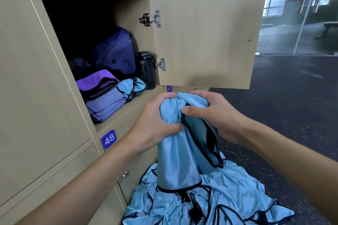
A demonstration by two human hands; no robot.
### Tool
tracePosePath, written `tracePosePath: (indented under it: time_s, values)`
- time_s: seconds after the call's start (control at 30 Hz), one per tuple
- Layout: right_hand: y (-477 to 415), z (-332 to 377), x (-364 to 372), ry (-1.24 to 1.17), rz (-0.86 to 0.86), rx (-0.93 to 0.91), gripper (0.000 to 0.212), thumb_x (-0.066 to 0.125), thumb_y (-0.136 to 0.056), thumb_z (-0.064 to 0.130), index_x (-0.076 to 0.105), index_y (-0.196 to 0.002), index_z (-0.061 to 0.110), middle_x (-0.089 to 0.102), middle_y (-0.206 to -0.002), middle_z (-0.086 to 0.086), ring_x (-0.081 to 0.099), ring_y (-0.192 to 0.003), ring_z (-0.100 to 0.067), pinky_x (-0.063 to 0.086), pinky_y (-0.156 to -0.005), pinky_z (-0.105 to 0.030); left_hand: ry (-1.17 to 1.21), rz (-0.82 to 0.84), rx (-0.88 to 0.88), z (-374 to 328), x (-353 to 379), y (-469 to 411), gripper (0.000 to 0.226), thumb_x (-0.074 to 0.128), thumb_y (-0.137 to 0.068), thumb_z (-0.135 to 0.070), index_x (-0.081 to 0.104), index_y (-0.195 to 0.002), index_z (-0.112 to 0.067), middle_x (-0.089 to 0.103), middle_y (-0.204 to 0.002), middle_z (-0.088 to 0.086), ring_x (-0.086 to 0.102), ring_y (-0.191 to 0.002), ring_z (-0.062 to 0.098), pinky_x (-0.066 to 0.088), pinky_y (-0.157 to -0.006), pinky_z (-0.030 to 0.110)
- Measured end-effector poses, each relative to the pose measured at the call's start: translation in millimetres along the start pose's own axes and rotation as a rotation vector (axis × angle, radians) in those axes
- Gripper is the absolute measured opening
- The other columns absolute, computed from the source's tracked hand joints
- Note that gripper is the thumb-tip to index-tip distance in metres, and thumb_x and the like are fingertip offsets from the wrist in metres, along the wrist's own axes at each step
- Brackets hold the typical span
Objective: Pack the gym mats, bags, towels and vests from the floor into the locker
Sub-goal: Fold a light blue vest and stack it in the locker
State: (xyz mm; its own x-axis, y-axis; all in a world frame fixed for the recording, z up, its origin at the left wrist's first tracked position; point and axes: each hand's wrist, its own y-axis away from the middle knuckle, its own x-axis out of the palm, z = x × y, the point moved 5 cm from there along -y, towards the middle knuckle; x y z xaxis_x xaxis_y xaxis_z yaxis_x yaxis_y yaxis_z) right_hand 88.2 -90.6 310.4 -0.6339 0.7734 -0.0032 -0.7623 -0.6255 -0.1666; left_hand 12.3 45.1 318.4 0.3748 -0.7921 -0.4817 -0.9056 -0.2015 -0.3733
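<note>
Light blue vest (175,151) with black trim is held up just in front of the open locker (128,109), bunched at the top. The left hand (155,122) is wrapped round the gathered fabric, fingers (163,99) curled over it and the thumb pressed in lower down. The right hand (217,115) is clamped on from the other side, fingers hooked over the top edge and the thumb laid flat across the front. So both sets of fingers are closed on the vest, none spread.

Straight below the fingers, a messy pile of vests (232,204) is heaped on the dark speckled floor (292,106), and the held vest's hem hangs just over it.

Up and left of the fingers, on the locker shelf, a big purple bag (115,51), a smaller purple bag (98,80) on folded towels (106,104), one more blue vest (131,86) and a black container (146,67) can be seen. The locker door (206,33) is swung open above the fingers.
</note>
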Motion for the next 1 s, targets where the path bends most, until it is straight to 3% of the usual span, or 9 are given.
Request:
tracePosePath:
  time_s: [0.2, 0.33, 0.43, 0.5, 0.6, 0.77, 0.83, 0.93, 1.0]
  values:
    - [2, -2, 4, 0.131, 0.182, 0.070, 0.052, 0.082, -0.077, 0.009, 0.060, -0.123, 0.018, 0.074, -0.109, -0.005, 0.073, -0.097, -0.019, 0.059, -0.081, -0.030, 0.016, -0.073, -0.048, -2, -11, -7, 0.043, 0.086, -0.068, -0.003, 0.068, -0.104, -0.018, 0.069, -0.088, -0.007, 0.061, -0.072, -0.002, 0.051, -0.065, 0.014]
    - [-3, -7, 1, 0.353, 0.051, 0.041, 0.064, 0.093, -0.065, 0.031, 0.059, -0.120, 0.034, 0.056, -0.122, -0.001, 0.067, -0.102, -0.015, 0.058, -0.087, -0.028, 0.082, -0.090, -0.115, 0, -12, -7, 0.040, 0.084, -0.068, -0.001, 0.068, -0.101, -0.018, 0.069, -0.079, -0.008, 0.064, -0.066, 0.003, 0.056, -0.063, 0.025]
    - [-1, -4, 1, 0.432, -0.003, 0.030, 0.063, 0.090, -0.068, 0.030, 0.057, -0.120, 0.031, 0.036, -0.120, 0.009, 0.053, -0.103, -0.003, 0.053, -0.076, -0.012, 0.135, -0.092, -0.149, 1, -12, -7, 0.040, 0.085, -0.067, -0.001, 0.069, -0.099, -0.019, 0.073, -0.083, 0.001, 0.068, -0.071, 0.011, 0.060, -0.070, 0.037]
    - [1, -4, 2, 0.455, -0.003, 0.019, 0.058, 0.089, -0.070, 0.026, 0.056, -0.117, 0.025, 0.043, -0.120, 0.010, 0.057, -0.099, -0.004, 0.054, -0.072, -0.014, 0.154, -0.082, -0.157, 2, -10, -7, 0.042, 0.086, -0.068, -0.003, 0.069, -0.102, -0.019, 0.073, -0.088, 0.004, 0.069, -0.074, 0.014, 0.060, -0.073, 0.041]
    - [0, -5, 3, 0.443, -0.041, -0.030, 0.036, 0.086, -0.074, 0.018, 0.060, -0.100, 0.014, 0.064, -0.089, 0.003, 0.062, -0.072, -0.007, 0.053, -0.062, -0.020, 0.043, -0.083, -0.092, 0, -12, -9, 0.052, 0.089, -0.069, -0.013, 0.065, -0.114, -0.023, 0.068, -0.094, -0.007, 0.063, -0.077, 0.000, 0.055, -0.074, 0.019]
    - [-2, 0, -3, 0.388, -0.079, -0.081, 0.023, 0.079, -0.077, 0.006, 0.060, -0.089, 0.009, 0.060, -0.073, -0.001, 0.055, -0.063, -0.010, 0.048, -0.058, -0.030, -0.189, -0.014, -0.018, 5, -15, -11, 0.066, 0.093, -0.058, -0.039, 0.060, -0.115, -0.034, 0.045, -0.122, -0.008, 0.050, -0.106, -0.008, 0.040, -0.087, 0.006]
    - [-1, 3, -5, 0.331, -0.048, -0.081, 0.022, 0.079, -0.078, 0.004, 0.061, -0.090, 0.008, 0.061, -0.074, -0.002, 0.057, -0.065, -0.012, 0.049, -0.060, -0.030, -0.145, 0.038, -0.026, 9, -16, -9, 0.068, 0.091, -0.052, -0.046, 0.061, -0.112, -0.034, 0.042, -0.128, -0.011, 0.046, -0.115, -0.012, 0.039, -0.095, 0.008]
    - [1, 7, -6, 0.262, -0.040, -0.095, 0.024, 0.079, -0.077, 0.002, 0.062, -0.092, 0.007, 0.062, -0.075, -0.001, 0.059, -0.067, -0.013, 0.051, -0.063, -0.031, 0.029, 0.127, -0.056, 10, -15, -5, 0.063, 0.095, -0.062, -0.021, 0.057, -0.112, -0.022, 0.065, -0.110, 0.001, 0.064, -0.092, 0.002, 0.057, -0.080, 0.025]
    - [1, 6, -7, 0.213, -0.076, -0.094, 0.030, 0.080, -0.076, 0.002, 0.061, -0.098, 0.010, 0.064, -0.079, -0.001, 0.060, -0.069, -0.014, 0.053, -0.066, -0.034, 0.056, 0.087, -0.038, 9, -15, -5, 0.060, 0.092, -0.062, -0.017, 0.056, -0.110, -0.020, 0.067, -0.101, 0.005, 0.065, -0.084, 0.008, 0.057, -0.075, 0.031]
